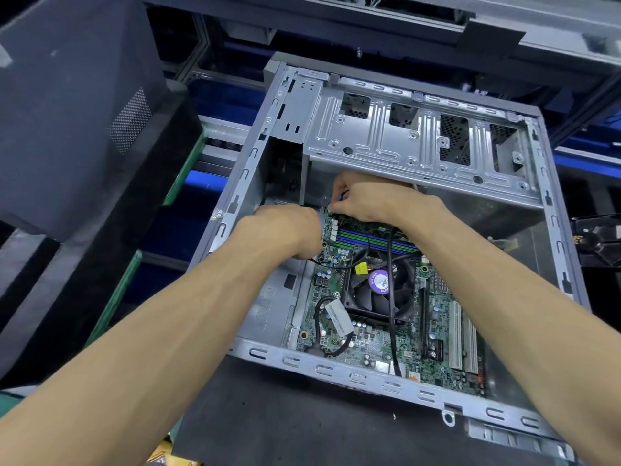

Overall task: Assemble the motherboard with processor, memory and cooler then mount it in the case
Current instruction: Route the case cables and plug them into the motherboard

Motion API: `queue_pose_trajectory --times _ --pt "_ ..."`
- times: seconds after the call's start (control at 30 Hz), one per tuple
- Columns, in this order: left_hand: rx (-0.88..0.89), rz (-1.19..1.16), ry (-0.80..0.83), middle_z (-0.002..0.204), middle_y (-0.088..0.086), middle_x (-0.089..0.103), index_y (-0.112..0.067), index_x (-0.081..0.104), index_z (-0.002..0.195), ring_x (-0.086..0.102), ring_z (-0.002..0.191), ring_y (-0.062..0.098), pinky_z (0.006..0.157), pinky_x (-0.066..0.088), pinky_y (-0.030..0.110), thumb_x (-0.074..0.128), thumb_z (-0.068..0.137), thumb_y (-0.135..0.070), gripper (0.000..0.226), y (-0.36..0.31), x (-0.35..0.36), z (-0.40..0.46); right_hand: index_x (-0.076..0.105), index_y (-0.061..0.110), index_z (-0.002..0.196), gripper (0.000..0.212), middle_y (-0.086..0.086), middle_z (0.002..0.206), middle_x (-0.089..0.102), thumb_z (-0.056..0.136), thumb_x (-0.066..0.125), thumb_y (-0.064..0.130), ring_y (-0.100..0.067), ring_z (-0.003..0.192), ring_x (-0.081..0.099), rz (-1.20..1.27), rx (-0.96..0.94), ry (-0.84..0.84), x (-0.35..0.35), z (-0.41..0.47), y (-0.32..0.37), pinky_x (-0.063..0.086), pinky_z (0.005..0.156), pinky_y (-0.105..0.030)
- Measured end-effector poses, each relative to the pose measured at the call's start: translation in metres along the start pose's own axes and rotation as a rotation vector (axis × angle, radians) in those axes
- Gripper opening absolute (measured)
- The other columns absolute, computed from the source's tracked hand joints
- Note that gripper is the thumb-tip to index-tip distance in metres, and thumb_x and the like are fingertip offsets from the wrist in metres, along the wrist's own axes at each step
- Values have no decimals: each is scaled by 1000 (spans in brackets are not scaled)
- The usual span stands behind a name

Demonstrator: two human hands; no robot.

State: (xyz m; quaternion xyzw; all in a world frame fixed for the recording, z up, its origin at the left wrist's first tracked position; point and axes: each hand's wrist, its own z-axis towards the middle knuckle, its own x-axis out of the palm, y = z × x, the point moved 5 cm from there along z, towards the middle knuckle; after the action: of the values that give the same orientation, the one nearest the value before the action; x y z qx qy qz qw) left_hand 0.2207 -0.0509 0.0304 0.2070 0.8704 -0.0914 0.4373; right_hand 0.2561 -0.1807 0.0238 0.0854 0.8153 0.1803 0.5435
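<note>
The open grey sheet-metal computer case (396, 210) lies on its side on the dark desk (302, 425) and fills the centre and right of the frame. A perforated silver drive cage (420, 136) spans its upper part. A black tower case side (77, 105) stands at the upper left.

The green rectangular motherboard (373, 334) lies flat inside the case, in the lower centre of the frame. The black square cooler fan with a purple hub label (378, 290) sits on the board's middle. The blue and green memory slots (373, 235) run across the board's upper edge, just above the fan. A black cable (391, 317) crosses the fan from top to bottom.

The left hand (289, 230) is at the board's upper left corner, fingers curled downward beside the fan wiring; what they hold cannot be told. The right hand (366, 200) is above the memory slots, its fingers (336, 206) pinched on a small blue item (341, 196) at the board's upper edge; the item is too hidden to identify.
</note>
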Motion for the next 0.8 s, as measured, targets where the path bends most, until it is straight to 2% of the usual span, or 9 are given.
queue_pose_trajectory --times 0.1,0.23,0.33,0.43,0.5,0.57,0.7,0.77,0.8 --pt "-1 -27 -9 93 6 53 -13 46 85 57 90 30 82 51 39 44 93 -13 8 0 -1 0 58 21 94 14 5 76 54 95 65 33 -15 69 50 -32 -7 -14 -2 -3 2 34 55 -25" --pt "8 -38 -6 89 5 52 -14 45 84 58 91 31 82 53 41 45 90 -11 7 -2 -2 -1 59 22 96 10 -4 93 62 95 65 31 -23 84 59 -29 -51 -16 -1 -4 5 39 65 -29" --pt "11 -35 -8 93 7 53 -16 42 75 58 90 31 82 53 40 45 90 -11 16 -1 -1 -1 62 20 97 13 -2 90 60 95 65 32 -23 83 57 -44 -37 -34 -2 -3 4 37 65 -29" --pt "14 -34 -20 94 6 54 -14 48 88 57 90 30 80 51 39 46 93 -15 6 -1 0 0 58 19 95 17 0 80 58 96 64 35 -20 72 52 -71 -11 -42 -2 -3 4 35 59 -29" --pt "13 -35 -29 91 5 54 -13 49 92 57 89 30 77 49 38 46 94 -17 5 -1 0 1 63 17 98 16 1 78 59 95 64 33 -19 70 53 -93 -32 -50 -3 -4 6 36 56 -27" --pt "5 -31 -40 82 3 51 -13 49 82 58 87 30 75 48 36 46 94 -17 13 0 0 1 66 17 101 14 -3 86 64 95 63 29 -18 70 55 -102 -56 -43 -4 -6 8 38 56 -26" --pt "-8 -30 -54 80 4 50 -17 40 69 57 86 30 73 47 35 47 94 -18 26 0 0 1 67 15 104 12 7 67 53 96 62 22 -5 51 42 -79 -67 -19 -6 -9 9 32 38 -12" --pt "-8 -35 -56 80 4 50 -17 40 69 58 85 31 73 48 36 47 94 -17 26 0 0 1 69 14 104 13 4 74 59 95 64 22 -7 56 49 -83 -70 -3 -7 -10 9 35 44 -13" --pt "-7 -37 -54 80 4 51 -17 40 69 58 85 31 73 48 36 47 93 -16 25 0 0 1 70 14 103 13 0 81 65 95 65 22 -12 63 58 -72 -73 6 -7 -10 10 43 52 -17"
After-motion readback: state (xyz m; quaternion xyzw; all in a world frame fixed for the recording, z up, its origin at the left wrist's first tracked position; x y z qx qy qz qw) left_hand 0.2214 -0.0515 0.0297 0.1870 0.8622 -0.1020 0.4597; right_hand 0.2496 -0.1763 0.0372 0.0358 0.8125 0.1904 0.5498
